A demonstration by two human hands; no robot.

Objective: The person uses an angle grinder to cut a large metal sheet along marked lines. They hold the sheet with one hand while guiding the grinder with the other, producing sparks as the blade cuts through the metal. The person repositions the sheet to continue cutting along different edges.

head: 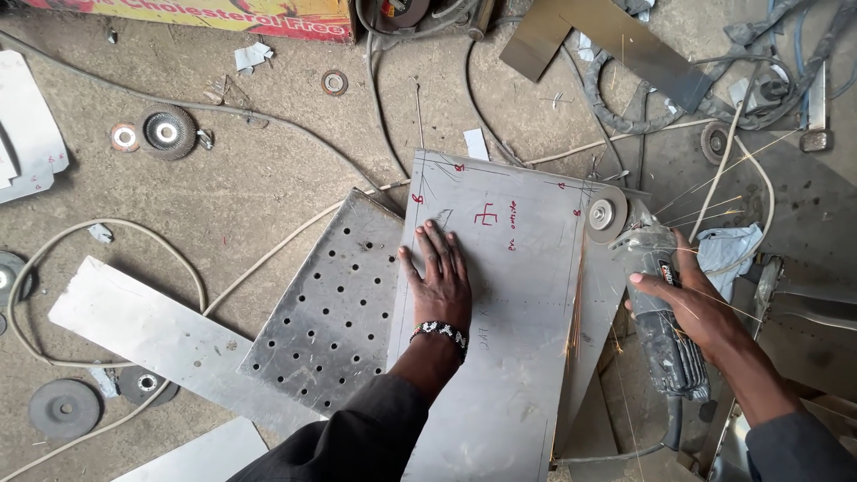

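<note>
I see my left hand [442,277] spread flat, palm down, pressing the grey rectangular sheet-metal panel with red markings [500,312] onto the concrete floor [259,196]. My right hand [692,303] is wrapped around the grey angle grinder [656,303]; its disc [604,215] touches the panel's right edge near the far corner, throwing sparks. The panel's long axis runs away from me, and the cut line lies right of my left hand, nearer my right. A perforated steel plate [330,312] lies under the panel's left side.

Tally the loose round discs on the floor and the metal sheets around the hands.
Loose discs: 6
Marked plain sheet under left hand: 1
Perforated sheet: 1
Long plain strip: 1
Total: 9
</note>
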